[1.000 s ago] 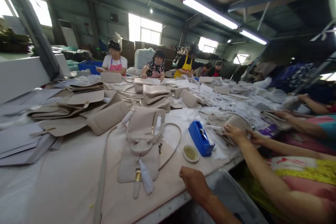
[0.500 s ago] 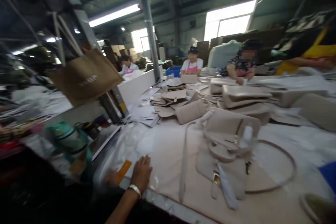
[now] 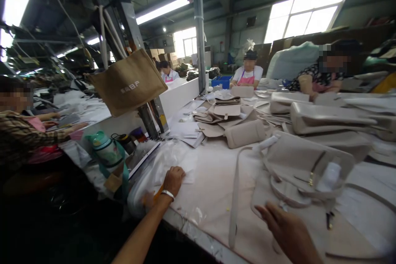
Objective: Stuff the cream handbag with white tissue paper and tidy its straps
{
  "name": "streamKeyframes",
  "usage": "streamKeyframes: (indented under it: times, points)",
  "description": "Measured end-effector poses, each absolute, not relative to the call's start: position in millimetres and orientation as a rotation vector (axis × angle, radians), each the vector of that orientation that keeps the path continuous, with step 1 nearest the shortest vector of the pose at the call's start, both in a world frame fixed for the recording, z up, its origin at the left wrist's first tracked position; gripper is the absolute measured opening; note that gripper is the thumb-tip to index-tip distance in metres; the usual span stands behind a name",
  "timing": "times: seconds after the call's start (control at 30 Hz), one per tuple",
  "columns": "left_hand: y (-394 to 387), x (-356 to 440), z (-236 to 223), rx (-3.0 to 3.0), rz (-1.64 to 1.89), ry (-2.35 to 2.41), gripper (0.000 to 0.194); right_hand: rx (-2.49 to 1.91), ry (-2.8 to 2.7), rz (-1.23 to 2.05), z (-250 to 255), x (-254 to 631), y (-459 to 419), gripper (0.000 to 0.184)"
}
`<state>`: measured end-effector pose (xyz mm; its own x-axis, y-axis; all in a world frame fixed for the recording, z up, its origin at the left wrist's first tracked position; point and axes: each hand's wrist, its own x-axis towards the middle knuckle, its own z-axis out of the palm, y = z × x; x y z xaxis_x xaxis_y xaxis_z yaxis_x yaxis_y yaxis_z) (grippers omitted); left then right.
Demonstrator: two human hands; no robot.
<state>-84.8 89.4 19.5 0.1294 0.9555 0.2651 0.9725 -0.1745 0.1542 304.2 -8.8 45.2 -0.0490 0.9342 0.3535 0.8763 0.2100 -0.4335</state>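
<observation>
The brown tote bag (image 3: pixel 128 83) hanging from the steel post at the table's left edge carries pale printed characters, too small to read with certainty. At the near left corner of the table (image 3: pixel 210 185), the left hand (image 3: pixel 173 179), a white bracelet at its wrist, lies palm-down with fingers loosely spread on a sheet of clear plastic wrap (image 3: pixel 168 161); a thin orange strip (image 3: pixel 157 194) shows just under the wrist. The right hand (image 3: pixel 286 229) reaches open, fingers apart and holding nothing, over the near edge toward the beige handbag (image 3: pixel 305 165), whose long strap (image 3: pixel 234 198) runs down beside it; whether the fingertips touch the bag cannot be told. A green water bottle (image 3: pixel 105 150) stands off the left edge. More beige handbags and flaps (image 3: pixel 235 121) pile toward the far edge, where other people sit working.
</observation>
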Motion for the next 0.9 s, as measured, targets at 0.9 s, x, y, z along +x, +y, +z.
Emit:
streamKeyframes:
  times: [0.9]
  points:
    - [73.7, -83.3, 48.0, -3.17, -0.88, -1.833, 0.057, -1.071, -2.466, 0.094, 14.5, 97.5, 95.5, 0.013]
